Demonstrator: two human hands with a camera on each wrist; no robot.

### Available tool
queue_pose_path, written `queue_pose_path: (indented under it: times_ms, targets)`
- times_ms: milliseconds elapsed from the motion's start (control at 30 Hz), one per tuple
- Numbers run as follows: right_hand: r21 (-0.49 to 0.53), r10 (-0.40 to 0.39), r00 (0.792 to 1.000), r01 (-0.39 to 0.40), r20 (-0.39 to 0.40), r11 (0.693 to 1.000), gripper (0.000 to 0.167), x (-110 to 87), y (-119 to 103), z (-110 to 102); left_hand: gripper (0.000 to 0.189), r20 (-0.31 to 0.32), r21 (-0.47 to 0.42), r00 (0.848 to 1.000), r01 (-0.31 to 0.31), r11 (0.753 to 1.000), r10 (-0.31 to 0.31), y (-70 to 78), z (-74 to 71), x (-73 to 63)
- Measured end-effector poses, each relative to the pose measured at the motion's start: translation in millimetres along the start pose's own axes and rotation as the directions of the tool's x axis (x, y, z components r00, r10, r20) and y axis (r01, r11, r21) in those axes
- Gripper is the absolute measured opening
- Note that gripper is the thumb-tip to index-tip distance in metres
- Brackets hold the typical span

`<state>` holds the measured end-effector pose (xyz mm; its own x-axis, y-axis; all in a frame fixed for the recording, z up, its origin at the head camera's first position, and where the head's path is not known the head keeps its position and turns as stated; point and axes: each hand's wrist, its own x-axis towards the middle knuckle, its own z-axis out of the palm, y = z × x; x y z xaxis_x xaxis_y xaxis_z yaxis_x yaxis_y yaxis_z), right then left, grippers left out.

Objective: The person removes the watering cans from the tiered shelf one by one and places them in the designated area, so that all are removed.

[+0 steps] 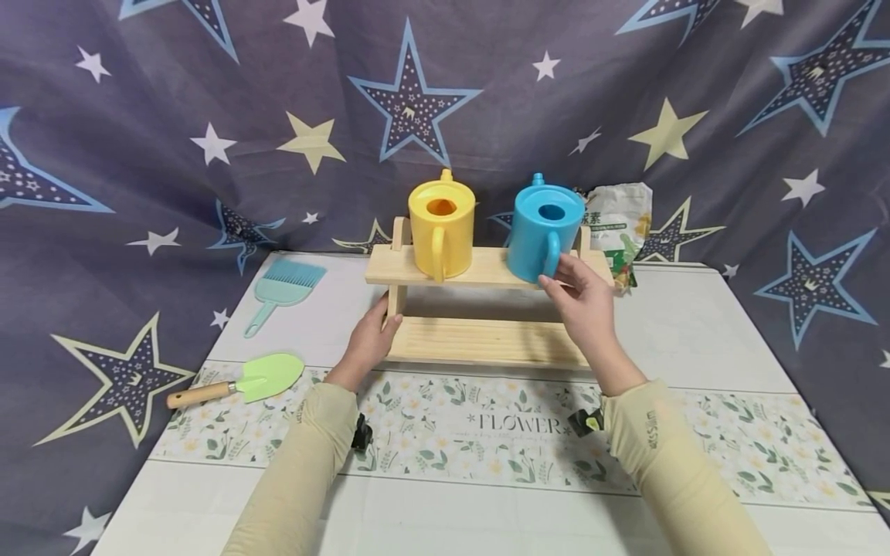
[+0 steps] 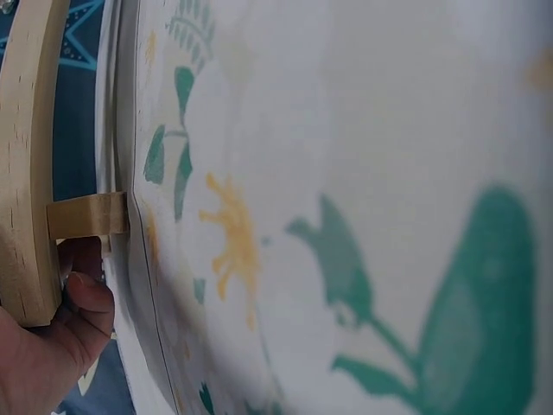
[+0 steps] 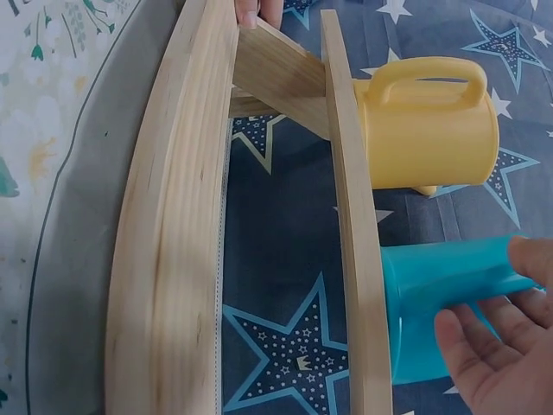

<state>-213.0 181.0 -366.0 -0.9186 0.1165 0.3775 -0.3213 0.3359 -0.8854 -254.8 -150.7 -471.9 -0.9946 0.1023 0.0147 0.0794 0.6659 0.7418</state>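
Observation:
A two-tier wooden shelf (image 1: 487, 344) stands on the table. On its upper board, a yellow watering can (image 1: 455, 243) is upright at the left, and a blue watering can (image 1: 530, 243) is upright to its right. Both handles face the person. My right hand (image 1: 589, 309) has its fingers curled about the blue can's handle, also seen in the right wrist view, where the blue can (image 3: 423, 320) touches the board. My left hand (image 1: 368, 340) grips the shelf's left end by the side support; part of its fingers is hidden behind the wood.
At the left lie a light-blue dustpan (image 1: 281, 286) with a comb-like edge and a green hand trowel (image 1: 267, 376) with a wooden handle. A printed bag (image 1: 619, 224) stands behind the shelf's right end. A star-patterned cloth (image 1: 243, 100) hangs behind the table.

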Motion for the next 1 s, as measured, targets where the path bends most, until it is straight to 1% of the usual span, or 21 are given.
queue_pose_path:
  times_ms: [267,400,633,900,1000]
  targets:
    - [-0.014,0.011,1.000,-0.012,-0.015,1.000,0.036,2.6,-1.5,4.1,0.057,-0.003,0.004,1.000,0.005,1.000,-0.005,-0.2,-0.1,0.8]
    - [-0.011,0.003,1.000,-0.003,-0.013,1.000,0.036,4.0,-0.6,5.2,0.057,-0.010,0.008,1.000,0.001,1.000,-0.001,-0.1,-0.4,0.1]
    - [-0.037,0.001,1.000,-0.001,-0.016,0.999,0.033,3.5,-0.3,4.2,0.058,-0.007,0.019,1.000,-0.003,1.000,0.003,1.0,-0.1,-0.4]
    - [-0.083,-0.031,0.999,0.029,-0.024,0.996,0.031,3.7,2.4,3.1,0.058,-0.007,0.025,1.000,0.015,1.000,-0.015,1.5,-0.7,-0.8]
    - [-0.093,-0.045,0.999,0.042,-0.023,0.995,0.032,2.6,3.7,2.5,0.059,-0.003,0.011,1.000,0.023,1.000,-0.023,0.3,-0.1,-0.6]
